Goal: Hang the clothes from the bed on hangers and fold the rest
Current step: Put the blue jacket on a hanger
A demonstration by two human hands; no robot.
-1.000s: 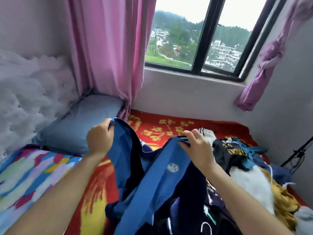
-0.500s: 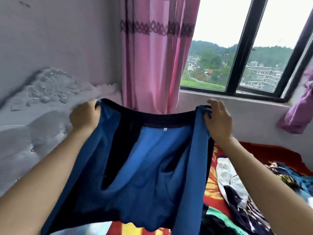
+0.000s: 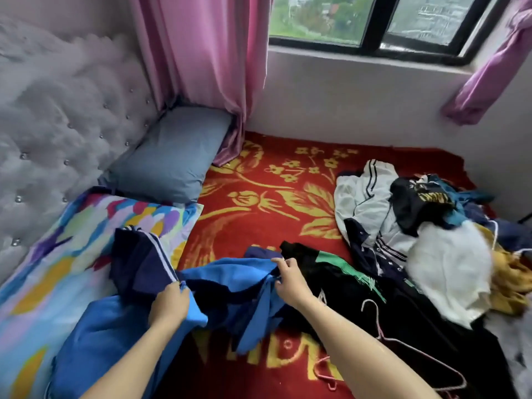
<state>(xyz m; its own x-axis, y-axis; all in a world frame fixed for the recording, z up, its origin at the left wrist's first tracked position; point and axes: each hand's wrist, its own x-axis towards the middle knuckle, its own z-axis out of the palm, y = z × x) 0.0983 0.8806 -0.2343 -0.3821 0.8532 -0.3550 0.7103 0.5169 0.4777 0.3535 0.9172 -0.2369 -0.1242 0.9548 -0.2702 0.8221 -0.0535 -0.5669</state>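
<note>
1. blue garment — bright blue with dark navy panels; bunched low over the near part of the red blanket, between the multicoloured pillow and the black garment; lower left part spread over that pillow's near end; upper edge lifted between both hands.
2. left hand — fingers curled round a fold of the blue garment, just beside the white stripes of the navy garment.
3. right hand — thumb and fingers pinching a gathered edge of the blue garment, just beside the black garment.
4. navy garment — dark, with white side stripes; crumpled on the multicoloured pillow, touching the blue garment.
5. black garment — green and white print; spread on the red blanket to the right of the right hand.
6. pink wire hanger — lying on the black garment, right of the right forearm.
7. clothes pile — heaped on the right side of the blanket, near the wall; includes a white jacket with navy stripes, a black top with yellow lettering and a mustard-yellow piece.
8. red blanket — yellow flower pattern; carries all the clothes.
9. grey-blue pillow — in the far left corner, against the tufted headboard, touched by the hem of the pink curtain.
10. window — dark frame, above the far wall; purple curtain bunched at its right.
</note>
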